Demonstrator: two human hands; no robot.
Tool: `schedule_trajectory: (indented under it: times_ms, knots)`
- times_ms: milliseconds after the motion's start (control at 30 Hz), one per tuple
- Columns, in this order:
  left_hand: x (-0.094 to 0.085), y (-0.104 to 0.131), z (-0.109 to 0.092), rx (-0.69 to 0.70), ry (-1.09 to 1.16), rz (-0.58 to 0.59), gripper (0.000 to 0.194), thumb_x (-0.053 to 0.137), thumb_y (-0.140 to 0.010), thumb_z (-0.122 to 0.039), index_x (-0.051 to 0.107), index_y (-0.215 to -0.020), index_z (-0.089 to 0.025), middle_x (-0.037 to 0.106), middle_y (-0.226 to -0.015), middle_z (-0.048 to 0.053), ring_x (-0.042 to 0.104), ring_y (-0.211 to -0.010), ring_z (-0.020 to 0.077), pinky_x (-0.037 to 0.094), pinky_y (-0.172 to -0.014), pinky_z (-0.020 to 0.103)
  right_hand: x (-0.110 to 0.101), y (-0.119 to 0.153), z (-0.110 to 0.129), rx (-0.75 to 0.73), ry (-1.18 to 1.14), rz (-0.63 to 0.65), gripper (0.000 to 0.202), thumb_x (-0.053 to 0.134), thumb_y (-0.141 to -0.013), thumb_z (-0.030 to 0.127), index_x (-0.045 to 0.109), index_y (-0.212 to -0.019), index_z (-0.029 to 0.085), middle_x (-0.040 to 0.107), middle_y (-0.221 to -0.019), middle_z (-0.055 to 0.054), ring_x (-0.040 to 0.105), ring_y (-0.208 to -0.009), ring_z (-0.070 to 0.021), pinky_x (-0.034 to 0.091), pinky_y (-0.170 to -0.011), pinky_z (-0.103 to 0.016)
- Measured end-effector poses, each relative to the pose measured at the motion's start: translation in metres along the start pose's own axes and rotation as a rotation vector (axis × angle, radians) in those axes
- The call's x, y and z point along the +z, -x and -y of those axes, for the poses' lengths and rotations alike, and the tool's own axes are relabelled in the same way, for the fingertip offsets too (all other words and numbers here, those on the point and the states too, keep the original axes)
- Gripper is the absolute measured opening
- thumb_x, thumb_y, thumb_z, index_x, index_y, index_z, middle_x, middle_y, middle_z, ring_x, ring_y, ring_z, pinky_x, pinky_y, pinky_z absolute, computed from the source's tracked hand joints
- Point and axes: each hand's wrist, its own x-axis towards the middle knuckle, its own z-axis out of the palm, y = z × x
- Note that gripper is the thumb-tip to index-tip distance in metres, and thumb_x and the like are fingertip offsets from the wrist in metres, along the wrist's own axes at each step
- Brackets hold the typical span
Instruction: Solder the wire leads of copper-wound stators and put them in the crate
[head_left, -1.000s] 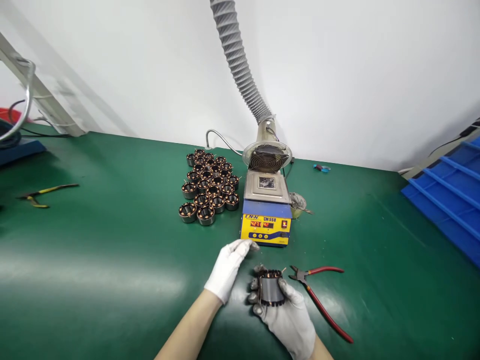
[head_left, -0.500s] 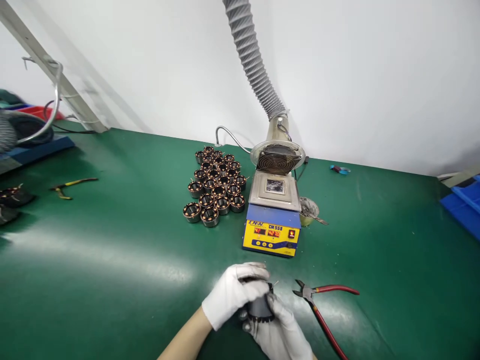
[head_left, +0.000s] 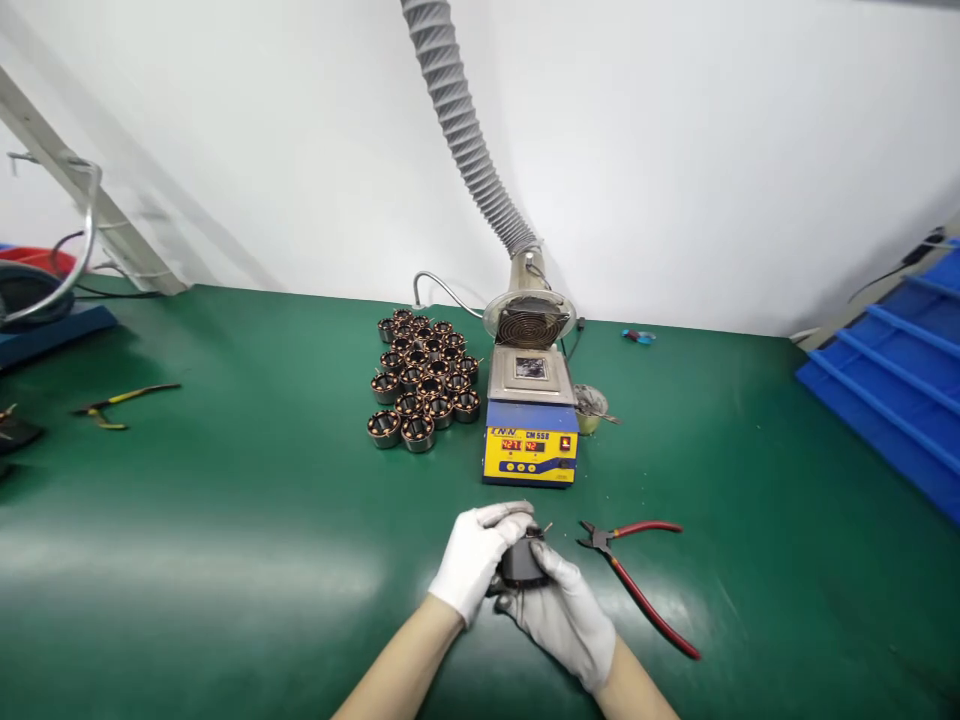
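Observation:
Both hands wear white gloves and hold one dark motor stator (head_left: 523, 562) in front of the solder pot. My left hand (head_left: 480, 552) grips it from the left and over its top, fingers closed on it. My right hand (head_left: 564, 610) wraps it from below and the right, thumb against its side. A short wire end sticks up at the stator's upper right. Just right of my hands lie red-handled cutting pliers (head_left: 600, 540), jaws parted. The yellow and blue solder pot (head_left: 531, 455) stands beyond my hands, with a lit display.
Several stators with copper windings (head_left: 427, 385) stand grouped left of the solder pot. A fume hood (head_left: 529, 312) on a grey hose hangs behind it. A small tub (head_left: 591, 405) holds a stick. Yellow-handled pliers (head_left: 127, 400) lie left; blue trays (head_left: 892, 370) stand right.
My view has turned somewhat to the right, bringing more of the blue trays in. The stator has tilted within my hands, which both stay closed on it.

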Motion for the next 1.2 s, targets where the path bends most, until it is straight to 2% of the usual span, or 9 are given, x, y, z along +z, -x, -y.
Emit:
schedule_trajectory:
  times_ms: [133,267,367,500,633,700,900,1033,1200]
  knots:
    - [-0.001,-0.005,0.008,0.049,0.120,-0.071,0.037,0.068,-0.067,-0.038,0.064,-0.091,-0.011,0.069,-0.075,0.006,0.063,-0.069,0.0180,0.049,-0.060,0.024,0.003,0.002,0.002,-0.039,0.041,-0.030,0.031,0.068,-0.072,0.035,0.062,-0.094,0.015,0.067,-0.086,-0.009,0.061,-0.069,-0.0179,0.040,-0.059,-0.026]
    - [-0.013,-0.018,0.009,0.128,0.193,-0.060,0.052,0.061,-0.071,-0.051,0.058,-0.104,-0.010,0.067,-0.092,0.009,0.063,-0.088,0.0194,0.047,-0.085,0.029,0.009,0.004,0.007,-0.027,-0.058,-0.062,0.036,0.064,-0.075,0.043,0.061,-0.097,0.015,0.067,-0.084,-0.007,0.058,-0.066,-0.0139,0.040,-0.056,-0.023]
    - [-0.017,-0.018,0.011,0.130,0.092,0.141,0.062,0.071,-0.064,-0.043,0.054,-0.115,-0.011,0.064,-0.106,0.012,0.058,-0.102,0.0237,0.043,-0.093,0.034,0.010,0.002,0.008,-0.045,-0.032,-0.072,0.039,0.056,-0.079,0.051,0.061,-0.100,0.019,0.067,-0.089,-0.006,0.061,-0.078,-0.0170,0.044,-0.068,-0.028]
    - [-0.016,-0.007,0.013,0.108,-0.121,0.448,0.089,0.078,-0.041,-0.008,0.048,-0.125,-0.014,0.061,-0.114,0.011,0.057,-0.101,0.0279,0.045,-0.090,0.040,0.005,0.001,0.006,-0.075,0.050,-0.091,0.044,0.051,-0.079,0.055,0.060,-0.105,0.022,0.067,-0.099,-0.005,0.060,-0.092,-0.0219,0.043,-0.082,-0.039]
    - [-0.017,-0.003,0.008,0.141,-0.200,0.526,0.074,0.066,-0.049,-0.004,0.053,-0.120,-0.017,0.057,-0.119,0.007,0.055,-0.105,0.0255,0.043,-0.092,0.038,0.000,0.003,0.006,-0.064,-0.009,-0.078,0.041,0.050,-0.079,0.054,0.061,-0.101,0.021,0.068,-0.097,-0.004,0.060,-0.093,-0.0215,0.043,-0.085,-0.042]
    - [-0.018,-0.003,0.004,0.174,-0.213,0.533,0.069,0.068,-0.051,-0.007,0.055,-0.117,-0.017,0.060,-0.114,0.006,0.055,-0.104,0.0251,0.042,-0.093,0.037,0.002,0.003,0.006,-0.067,-0.020,-0.090,0.040,0.052,-0.079,0.053,0.061,-0.098,0.020,0.069,-0.093,-0.004,0.061,-0.091,-0.0202,0.044,-0.085,-0.040]
    - [-0.015,-0.003,0.008,0.262,-0.222,0.477,0.088,0.078,-0.036,-0.008,0.054,-0.120,-0.020,0.059,-0.115,0.005,0.051,-0.107,0.0293,0.037,-0.097,0.039,0.010,0.003,0.009,-0.079,0.109,-0.131,0.048,0.053,-0.074,0.062,0.063,-0.096,0.021,0.069,-0.097,-0.004,0.061,-0.095,-0.0221,0.047,-0.081,-0.040]
    - [-0.011,-0.006,0.009,0.132,-0.126,0.413,0.065,0.075,-0.044,-0.014,0.063,-0.108,-0.014,0.068,-0.088,0.004,0.061,-0.083,0.0256,0.049,-0.073,0.034,0.007,0.002,0.007,-0.083,0.081,-0.130,0.042,0.058,-0.076,0.055,0.063,-0.097,0.019,0.070,-0.092,-0.004,0.063,-0.088,-0.0183,0.048,-0.079,-0.035]
    - [-0.008,-0.011,0.008,0.114,-0.025,0.181,0.028,0.069,-0.057,-0.030,0.071,-0.077,-0.011,0.068,-0.068,0.005,0.059,-0.063,0.0202,0.046,-0.059,0.029,0.004,0.001,0.004,-0.035,0.050,-0.099,0.032,0.066,-0.074,0.045,0.065,-0.087,0.016,0.070,-0.082,-0.006,0.063,-0.072,-0.0167,0.048,-0.065,-0.026]
